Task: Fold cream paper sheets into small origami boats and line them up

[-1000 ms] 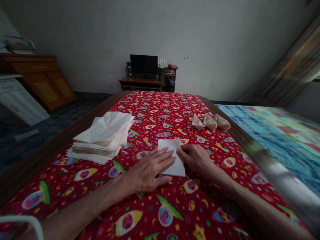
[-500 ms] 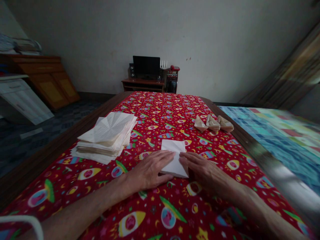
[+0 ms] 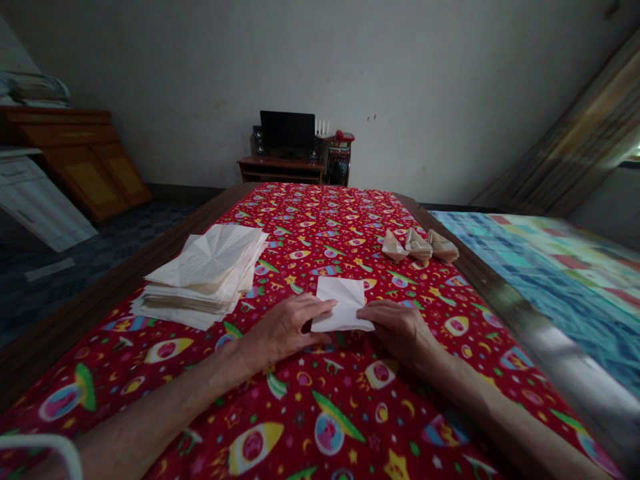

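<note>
A small folded sheet of white paper (image 3: 342, 303) lies in front of me with creases across its face, its near edge raised a little off the cloth. My left hand (image 3: 289, 323) grips its left side, fingers on top and thumb low near the close edge. At the right near corner, my right hand (image 3: 397, 327) pinches the same sheet with bent fingers; its thumb is partly hidden. To the left sits a stack of creased printed paper (image 3: 205, 273). Three folded paper pieces (image 3: 419, 247) stand in a row at the right.
A red patterned tablecloth (image 3: 320, 220) covers the long table, with dark wooden edges (image 3: 480, 293) showing. Beyond it stand a monitor (image 3: 287, 130) and a red telephone (image 3: 344, 137). A bed (image 3: 540, 280) is on the right, wooden cabinets (image 3: 80, 160) on the left.
Both hands went from pressing flat on the folded paper to gripping its sides. The paper's near edge has come up and away from me. The stack and the folded pieces stayed put.
</note>
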The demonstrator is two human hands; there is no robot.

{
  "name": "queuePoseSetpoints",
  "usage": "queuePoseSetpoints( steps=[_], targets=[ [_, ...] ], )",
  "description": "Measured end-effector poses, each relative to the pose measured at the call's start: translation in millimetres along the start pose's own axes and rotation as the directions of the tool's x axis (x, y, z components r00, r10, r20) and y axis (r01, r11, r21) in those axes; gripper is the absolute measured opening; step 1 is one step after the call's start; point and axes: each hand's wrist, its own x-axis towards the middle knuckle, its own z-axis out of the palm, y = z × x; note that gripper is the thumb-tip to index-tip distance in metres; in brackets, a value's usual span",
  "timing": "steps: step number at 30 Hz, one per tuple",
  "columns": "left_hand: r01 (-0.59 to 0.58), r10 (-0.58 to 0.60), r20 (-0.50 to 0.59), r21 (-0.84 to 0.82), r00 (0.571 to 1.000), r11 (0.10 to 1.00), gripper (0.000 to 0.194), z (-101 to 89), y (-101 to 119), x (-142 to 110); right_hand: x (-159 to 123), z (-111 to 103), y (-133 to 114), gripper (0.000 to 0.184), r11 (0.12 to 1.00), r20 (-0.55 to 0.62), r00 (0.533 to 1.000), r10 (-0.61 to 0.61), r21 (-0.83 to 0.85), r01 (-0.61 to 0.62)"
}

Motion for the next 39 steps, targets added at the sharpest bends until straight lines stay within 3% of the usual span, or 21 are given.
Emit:
queuePoseSetpoints(
  steps=[4, 9, 13, 19, 22, 26, 29, 32, 35, 39],
  targets=[
    [-0.024, 0.022, -0.104, -0.010, 0.994, 1.000, 0.019, 2.0, -6.8, 2.2, -1.1, 0.4, 0.3, 0.025, 1.000, -0.011, 1.000, 0.011, 0.017, -0.011],
    [0.034, -0.034, -0.080, 0.002, 0.996, 0.999, 0.011, -1.5, 6.2, 1.0, -3.0, -9.6, -8.0, 0.024, 0.998, 0.042, 0.999, -0.008, 0.062, 0.005],
    [0.229, -0.230, -0.080, -0.012, 0.970, 0.973, 0.013, -0.8, 12.7, 1.3, 2.2, -15.5, -15.9, 0.021, 0.975, 0.096, 0.979, 0.179, 0.114, -0.189],
    [0.483, -0.473, -0.110, 0.108, 0.874, 0.869, 0.024, 4.5, 12.9, 12.4, 12.4, -3.3, -12.0, 0.029, 0.820, 0.065, 0.829, 0.556, 0.120, -0.560],
    [0.552, -0.539, -0.120, 0.163, 0.834, 0.818, 0.013, 5.7, 15.0, 18.6, 15.9, 1.9, -8.8, 0.025, 0.789, 0.041, 0.792, 0.609, 0.065, -0.610],
    [0.587, -0.576, -0.112, 0.161, 0.809, 0.793, 0.052, 6.6, 16.9, 22.5, 20.3, 2.0, -10.5, 0.025, 0.796, 0.051, 0.797, 0.602, -0.110, -0.595],
    [0.571, -0.561, -0.112, 0.228, 0.820, 0.789, 0.065, 7.0, 18.3, 22.7, 22.6, 1.0, -14.2, 0.027, 0.795, 0.055, 0.803, 0.594, -0.198, -0.574],
    [0.555, -0.553, -0.090, 0.272, 0.828, 0.786, 0.062, 6.9, 19.8, 21.8, 22.4, 1.5, -16.8, 0.027, 0.805, 0.067, 0.815, 0.576, -0.220, -0.551],
    [0.511, -0.509, -0.086, 0.284, 0.857, 0.811, 0.042, 6.8, 20.2, 20.0, 20.5, 2.8, -17.4, 0.027, 0.821, 0.068, 0.835, 0.546, -0.239, -0.518],
    [0.337, -0.317, -0.115, 0.339, 0.942, 0.878, 0.018, 7.5, 19.7, 18.2, 18.0, 3.7, -16.6, 0.025, 0.830, 0.063, 0.850, 0.523, -0.264, -0.491]
  ],
)
